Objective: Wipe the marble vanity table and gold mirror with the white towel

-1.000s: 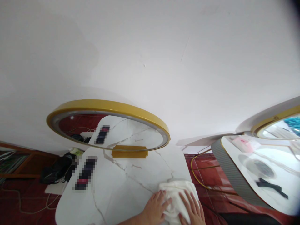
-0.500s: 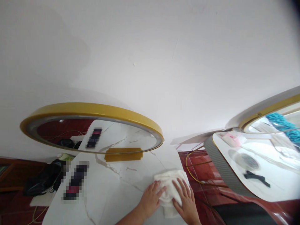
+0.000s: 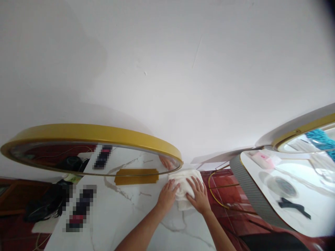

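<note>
At the far left, a brown cabinet [image 3: 24,198] stands beside a black bag [image 3: 45,205]. Next, on the marbled white tabletop [image 3: 117,209], lies a dark strip [image 3: 81,209] with a pink band, pixelated so that any writing is unreadable; it runs from near left to far right. Above is a round mirror [image 3: 91,132] in a gold frame, and at its lower edge a gold plate [image 3: 136,180], its long axis left to right.

The left hand [image 3: 166,197] rests on a white cloth [image 3: 183,190] at the tabletop's far right corner, fingers pointing far; its grip is loose, pressing flat. The cloth is bunched, its far edge roughly left to right, a flap facing near; its long axis cannot be told. The right hand [image 3: 200,197] lies on its right half, fingers spread, grip unclenched.

On a second tabletop [image 3: 314,223] at right sit a pink-marked pack [image 3: 264,160], its label too small to read, and a black strap [image 3: 294,207] slanting toward near right.
</note>
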### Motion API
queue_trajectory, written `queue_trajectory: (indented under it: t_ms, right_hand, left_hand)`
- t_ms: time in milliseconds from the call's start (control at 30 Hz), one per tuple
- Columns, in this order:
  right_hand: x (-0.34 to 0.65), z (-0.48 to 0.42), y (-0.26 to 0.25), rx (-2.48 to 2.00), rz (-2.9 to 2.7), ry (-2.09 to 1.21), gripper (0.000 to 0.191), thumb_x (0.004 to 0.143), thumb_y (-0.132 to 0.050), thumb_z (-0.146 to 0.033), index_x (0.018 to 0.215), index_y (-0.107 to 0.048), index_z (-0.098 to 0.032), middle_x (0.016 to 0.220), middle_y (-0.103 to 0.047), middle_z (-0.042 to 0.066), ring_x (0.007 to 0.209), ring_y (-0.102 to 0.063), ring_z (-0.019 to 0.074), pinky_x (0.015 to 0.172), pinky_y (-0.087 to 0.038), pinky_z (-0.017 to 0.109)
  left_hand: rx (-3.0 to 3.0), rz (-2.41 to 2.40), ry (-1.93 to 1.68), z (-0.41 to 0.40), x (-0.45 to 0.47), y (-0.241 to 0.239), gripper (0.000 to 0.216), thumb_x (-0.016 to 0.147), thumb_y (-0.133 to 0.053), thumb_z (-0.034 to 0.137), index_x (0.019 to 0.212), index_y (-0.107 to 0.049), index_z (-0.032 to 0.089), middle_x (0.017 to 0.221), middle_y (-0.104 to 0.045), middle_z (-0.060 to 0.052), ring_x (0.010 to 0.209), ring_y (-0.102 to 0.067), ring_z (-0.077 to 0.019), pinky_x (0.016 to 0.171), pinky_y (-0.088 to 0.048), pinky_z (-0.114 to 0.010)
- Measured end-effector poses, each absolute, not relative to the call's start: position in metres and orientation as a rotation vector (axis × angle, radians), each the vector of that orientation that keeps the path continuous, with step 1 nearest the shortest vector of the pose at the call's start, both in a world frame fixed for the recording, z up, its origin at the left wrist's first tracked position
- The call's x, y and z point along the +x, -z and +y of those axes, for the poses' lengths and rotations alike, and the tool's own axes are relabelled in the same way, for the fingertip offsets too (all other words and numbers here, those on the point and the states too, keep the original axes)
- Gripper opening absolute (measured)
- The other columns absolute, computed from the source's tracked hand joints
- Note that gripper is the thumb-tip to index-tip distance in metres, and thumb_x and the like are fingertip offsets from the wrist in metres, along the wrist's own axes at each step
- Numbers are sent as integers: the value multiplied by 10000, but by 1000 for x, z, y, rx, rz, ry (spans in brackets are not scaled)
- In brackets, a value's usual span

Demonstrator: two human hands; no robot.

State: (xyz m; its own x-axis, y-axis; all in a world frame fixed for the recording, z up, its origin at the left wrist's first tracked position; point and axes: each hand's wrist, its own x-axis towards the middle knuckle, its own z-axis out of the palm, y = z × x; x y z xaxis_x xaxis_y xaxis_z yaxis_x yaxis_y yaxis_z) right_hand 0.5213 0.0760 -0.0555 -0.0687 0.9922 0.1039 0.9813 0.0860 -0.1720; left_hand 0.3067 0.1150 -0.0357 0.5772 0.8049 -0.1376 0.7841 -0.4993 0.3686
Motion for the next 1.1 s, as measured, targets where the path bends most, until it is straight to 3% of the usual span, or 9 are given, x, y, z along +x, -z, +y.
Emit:
queue_trajectory:
  t_ms: [533, 1100]
  right_hand:
    - [518, 95, 56, -2050, -2149, -39, 649, 835, -432, -507, 1423, -208, -347, 1498, -208, -8, 1374, -136, 265, 1082, -131, 519]
    - [497, -41, 54, -2010, -2141, -99, 683, 827, -426, -560, 1429, -182, -349, 1491, -229, -8, 1361, -194, 292, 1079, -151, 514]
  left_hand:
    - [2321, 1292, -23, 132, 311, 34, 639, 814, -341, 31, 1411, -283, 251, 1517, -168, -50, 1375, -181, -243, 1100, -253, -463]
    - [2427, 1098, 21, -1, 274, 63, 829, 798, -534, 249, 1452, -24, 282, 1533, 20, -79, 1382, -82, -325, 1077, -263, -514]
